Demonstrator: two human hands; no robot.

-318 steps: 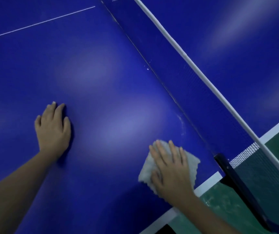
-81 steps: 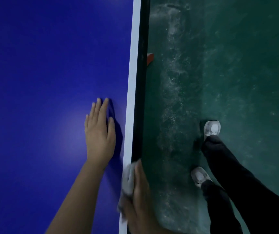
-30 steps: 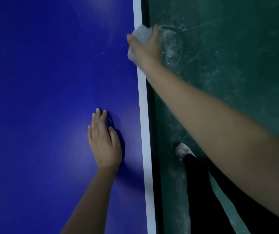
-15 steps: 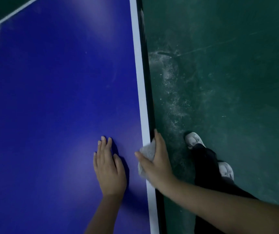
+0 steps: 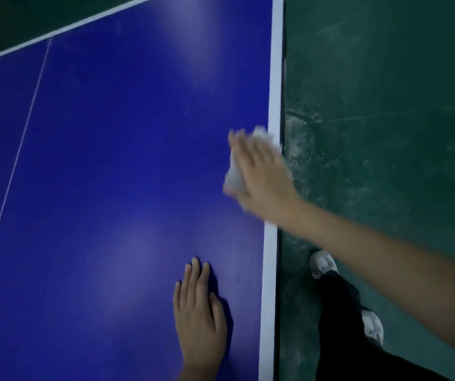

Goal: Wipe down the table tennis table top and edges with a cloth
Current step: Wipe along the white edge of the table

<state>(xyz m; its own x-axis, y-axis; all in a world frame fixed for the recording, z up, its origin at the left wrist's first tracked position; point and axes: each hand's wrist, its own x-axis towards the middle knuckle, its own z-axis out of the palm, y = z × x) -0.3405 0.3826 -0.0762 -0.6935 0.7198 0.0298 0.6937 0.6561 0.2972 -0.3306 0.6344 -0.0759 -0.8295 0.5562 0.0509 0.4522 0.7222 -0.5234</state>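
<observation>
"Blue table top (image 5: pixel 116 160), white edge stripe (image 5: pixel 275 78) down its right side. What rests on it?" asks the recorder.

"Left hand (image 5: pixel 200 320): flat on the blue, palm down, fingers straight and close together, near the stripe. It holds nothing," says the observer.

"Cloth?"

"Pale cloth (image 5: pixel 233 178): on the top, at the stripe, farther along the table than the left hand. Right hand (image 5: pixel 262 174) lies over it, fingers stretched out, pressing it down. Motion blur; thumb not resolved."

"Off the table?"

"Green floor (image 5: pixel 385 133), scuffed whitish beside the table edge. Two pale shoes (image 5: pixel 322 266) and dark trousers (image 5: pixel 339 306) stand just beside that edge."
</observation>
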